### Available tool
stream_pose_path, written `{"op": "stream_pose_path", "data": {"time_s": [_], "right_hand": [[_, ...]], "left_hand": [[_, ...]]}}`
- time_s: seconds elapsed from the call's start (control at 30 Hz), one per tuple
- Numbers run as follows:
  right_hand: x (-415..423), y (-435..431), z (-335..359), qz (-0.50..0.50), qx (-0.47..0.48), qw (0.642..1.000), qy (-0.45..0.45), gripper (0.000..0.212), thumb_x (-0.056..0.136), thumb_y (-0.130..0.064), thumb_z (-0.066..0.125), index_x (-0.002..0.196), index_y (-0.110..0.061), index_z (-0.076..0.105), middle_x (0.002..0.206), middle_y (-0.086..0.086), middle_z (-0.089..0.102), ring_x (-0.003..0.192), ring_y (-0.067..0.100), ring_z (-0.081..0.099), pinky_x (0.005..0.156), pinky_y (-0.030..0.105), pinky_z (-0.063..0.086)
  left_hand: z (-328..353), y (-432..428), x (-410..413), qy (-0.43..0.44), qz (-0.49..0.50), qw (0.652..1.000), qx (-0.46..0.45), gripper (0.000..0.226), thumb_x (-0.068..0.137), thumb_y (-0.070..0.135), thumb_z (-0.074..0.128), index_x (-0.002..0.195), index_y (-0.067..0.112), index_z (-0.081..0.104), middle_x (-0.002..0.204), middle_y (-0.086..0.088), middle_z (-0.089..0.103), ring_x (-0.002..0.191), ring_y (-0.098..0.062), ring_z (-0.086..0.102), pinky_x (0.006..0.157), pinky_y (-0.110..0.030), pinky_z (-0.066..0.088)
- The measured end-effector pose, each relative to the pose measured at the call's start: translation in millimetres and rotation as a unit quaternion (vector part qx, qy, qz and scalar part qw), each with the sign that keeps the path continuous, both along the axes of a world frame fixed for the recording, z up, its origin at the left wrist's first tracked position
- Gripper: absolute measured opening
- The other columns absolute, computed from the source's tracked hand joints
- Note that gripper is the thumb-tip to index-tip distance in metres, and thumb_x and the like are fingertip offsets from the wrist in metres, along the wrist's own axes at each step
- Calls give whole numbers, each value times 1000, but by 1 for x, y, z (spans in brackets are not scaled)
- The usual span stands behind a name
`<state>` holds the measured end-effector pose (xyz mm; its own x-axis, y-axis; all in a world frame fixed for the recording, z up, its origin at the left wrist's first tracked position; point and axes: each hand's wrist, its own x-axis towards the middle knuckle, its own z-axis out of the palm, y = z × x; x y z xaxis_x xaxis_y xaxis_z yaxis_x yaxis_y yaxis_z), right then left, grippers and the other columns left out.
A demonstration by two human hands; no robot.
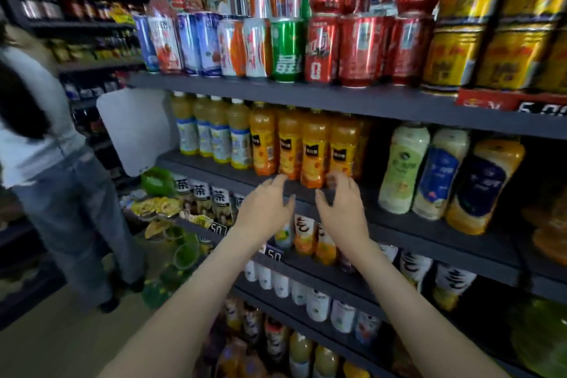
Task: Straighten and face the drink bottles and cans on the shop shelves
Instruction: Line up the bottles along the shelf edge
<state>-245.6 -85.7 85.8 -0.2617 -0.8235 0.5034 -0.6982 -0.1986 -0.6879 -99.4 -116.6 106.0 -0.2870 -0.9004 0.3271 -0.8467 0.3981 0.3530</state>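
A row of orange juice bottles with black labels stands on the second dark shelf. My left hand and my right hand hover just below and in front of these bottles, fingers spread, holding nothing. Pale yellow bottles with blue-white labels stand left of the orange ones. Three larger bottles in green, blue and dark blue labels lean to the right. Above, a shelf carries stacked cans in blue, white, green, red and gold.
A person in a white top and jeans stands at the left in the aisle. A white card hangs at the shelf's left end. Lower shelves hold tea bottles and white-capped bottles. Snack bags hang at lower left.
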Motion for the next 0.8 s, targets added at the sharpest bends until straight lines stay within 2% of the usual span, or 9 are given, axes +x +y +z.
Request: {"op": "stream_pose_path", "data": {"time_s": [0.13, 0.27, 0.37, 0.43, 0.5, 0.57, 0.67, 0.73, 0.8], "right_hand": [[13, -29, 32, -10, -64, 998, 4, 31, 92, -18, 58, 122, -11, 50, 112, -3, 48, 109, 16, 50, 93, 26, 42], [25, -55, 59, -14, -116, 993, -1, 32, 92, -15, 59, 122, -9, 51, 111, -6, 47, 106, 11, 50, 90, 19, 39], [39, -72, 81, -3, -165, 986, 4, 31, 91, -13, 59, 122, -9, 52, 108, -6, 50, 101, 10, 52, 88, 17, 40], [50, -81, 92, -16, -185, 983, 5, 30, 91, -14, 59, 120, -12, 53, 102, -7, 52, 91, 6, 52, 84, 18, 43], [63, -87, 99, -5, -189, 982, 13, 26, 92, -14, 58, 118, -16, 54, 95, -9, 52, 81, 0, 51, 77, 10, 42], [78, -95, 107, 12, -199, 980, 31, 25, 92, -14, 59, 116, -17, 54, 93, -9, 52, 80, -4, 50, 73, 7, 40], [103, -116, 123, 6, -215, 976, 38, 27, 91, -14, 61, 117, -14, 54, 100, -6, 54, 84, 0, 51, 78, 11, 42], [125, -133, 133, -1, -217, 975, 34, 29, 90, -13, 61, 118, -13, 53, 102, -5, 54, 89, 4, 52, 81, 15, 43], [152, -150, 143, -1, -218, 976, 25, 29, 91, -13, 60, 118, -14, 52, 103, -3, 54, 89, 6, 52, 82, 18, 45]], "left_hand": [[23, -35, 16, 58, -15, 996, -60, 45, 95, 34, 49, 137, 20, 42, 127, -6, 57, 106, -25, 59, 82, -39, 51], [44, -67, 24, 132, -16, 985, -111, 40, 94, 33, 51, 132, 21, 48, 121, -3, 60, 104, -20, 60, 81, -37, 52], [62, -92, 33, 155, -20, 976, -149, 38, 93, 33, 53, 129, 20, 50, 119, -1, 61, 104, -20, 60, 81, -37, 51], [71, -110, 42, 166, -24, 970, -176, 34, 92, 31, 55, 124, 19, 54, 115, -1, 63, 102, -20, 60, 80, -35, 51], [79, -125, 53, 166, -27, 966, -195, 26, 91, 32, 57, 112, 18, 59, 106, 0, 65, 95, -19, 61, 78, -35, 51], [86, -137, 66, 160, -30, 964, -208, 19, 90, 35, 57, 99, 19, 62, 95, 3, 66, 86, -16, 61, 72, -33, 51], [96, -152, 91, 190, -46, 956, -220, 19, 90, 37, 57, 86, 20, 62, 79, 8, 64, 76, -11, 60, 65, -31, 50], [103, -165, 114, 236, -51, 946, -216, 17, 90, 37, 56, 85, 21, 60, 74, 11, 62, 72, -9, 58, 64, -30, 48], [114, -188, 143, 276, -33, 935, -222, 13, 90, 35, 56, 95, 23, 56, 83, 9, 61, 78, -11, 58, 68, -30, 47]]}}
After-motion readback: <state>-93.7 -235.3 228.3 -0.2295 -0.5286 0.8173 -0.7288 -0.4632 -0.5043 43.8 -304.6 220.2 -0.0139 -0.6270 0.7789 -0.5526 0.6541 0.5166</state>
